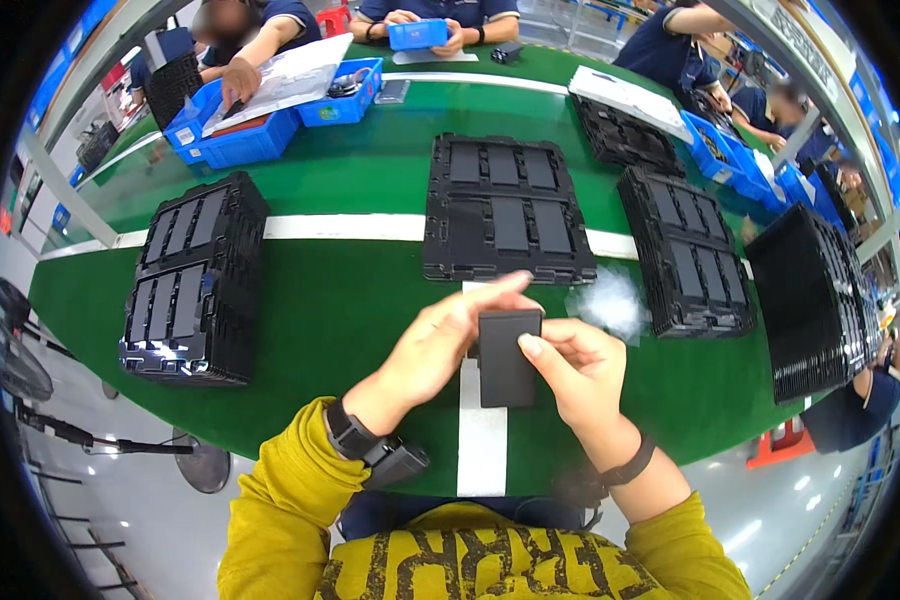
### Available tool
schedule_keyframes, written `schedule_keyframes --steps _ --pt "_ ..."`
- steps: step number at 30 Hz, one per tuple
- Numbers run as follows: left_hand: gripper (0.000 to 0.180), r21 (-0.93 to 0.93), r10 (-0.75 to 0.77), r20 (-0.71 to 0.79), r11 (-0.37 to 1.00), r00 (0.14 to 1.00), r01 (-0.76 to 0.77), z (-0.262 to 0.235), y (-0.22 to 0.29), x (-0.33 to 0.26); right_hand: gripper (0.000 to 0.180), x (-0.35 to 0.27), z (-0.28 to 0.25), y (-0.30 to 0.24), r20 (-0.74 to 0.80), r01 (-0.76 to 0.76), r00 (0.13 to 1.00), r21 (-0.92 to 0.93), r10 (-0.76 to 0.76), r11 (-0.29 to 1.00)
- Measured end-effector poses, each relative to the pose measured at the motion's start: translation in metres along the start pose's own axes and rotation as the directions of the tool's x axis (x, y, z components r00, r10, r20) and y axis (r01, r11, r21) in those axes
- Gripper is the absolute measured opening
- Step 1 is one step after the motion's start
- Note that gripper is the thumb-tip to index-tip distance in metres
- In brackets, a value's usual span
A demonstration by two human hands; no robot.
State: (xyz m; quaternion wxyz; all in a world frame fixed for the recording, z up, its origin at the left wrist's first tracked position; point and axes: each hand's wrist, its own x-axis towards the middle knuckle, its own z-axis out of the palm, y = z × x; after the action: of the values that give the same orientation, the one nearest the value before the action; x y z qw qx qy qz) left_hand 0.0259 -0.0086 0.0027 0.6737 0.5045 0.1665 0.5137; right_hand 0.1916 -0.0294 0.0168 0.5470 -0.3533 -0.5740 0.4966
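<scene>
My right hand (pixel 585 372) grips a flat black rectangular piece (pixel 508 365), its thumb pressed on the front face near the right edge. The piece is held upright above the white strip on the green table. Alongside its upper left edge is my left hand (pixel 430 340), fingers stretched out and not wrapped round it; whether they touch it I cannot tell. Just beyond my hands lies a black tray (pixel 470 235) with dark grey rectangular parts in its slots.
A stack of black trays (pixel 185 270) stands at the left, another tray stack (pixel 692 250) at the right, and a taller stack (pixel 810 305) farther right. Blue bins (pixel 240 142) and co-workers line the far side. A white sheet (pixel 628 98) lies over trays at the back right.
</scene>
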Motion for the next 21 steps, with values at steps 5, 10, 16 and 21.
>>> schedule_keyframes --steps 5,10,16,21 --pt "0.053 0.47 0.157 0.071 0.866 0.985 -0.172 -0.008 0.019 0.001 0.012 0.004 -0.004 0.006 0.0 0.012 1.0 -0.034 -0.012 0.999" --pt "0.041 0.61 0.164 0.216 0.747 0.962 -0.265 -0.012 0.023 0.0 0.011 0.001 0.0 0.003 0.058 -0.024 0.998 -0.019 0.025 1.0" --pt "0.036 0.616 0.091 0.222 0.759 0.971 -0.212 -0.014 0.032 0.0 0.009 -0.001 0.001 0.004 0.084 -0.028 0.996 -0.064 0.034 0.998" --pt "0.048 0.688 0.206 0.23 0.657 0.951 -0.309 -0.015 0.031 0.002 0.012 0.002 0.001 0.004 0.074 -0.081 0.994 0.021 0.079 0.996"
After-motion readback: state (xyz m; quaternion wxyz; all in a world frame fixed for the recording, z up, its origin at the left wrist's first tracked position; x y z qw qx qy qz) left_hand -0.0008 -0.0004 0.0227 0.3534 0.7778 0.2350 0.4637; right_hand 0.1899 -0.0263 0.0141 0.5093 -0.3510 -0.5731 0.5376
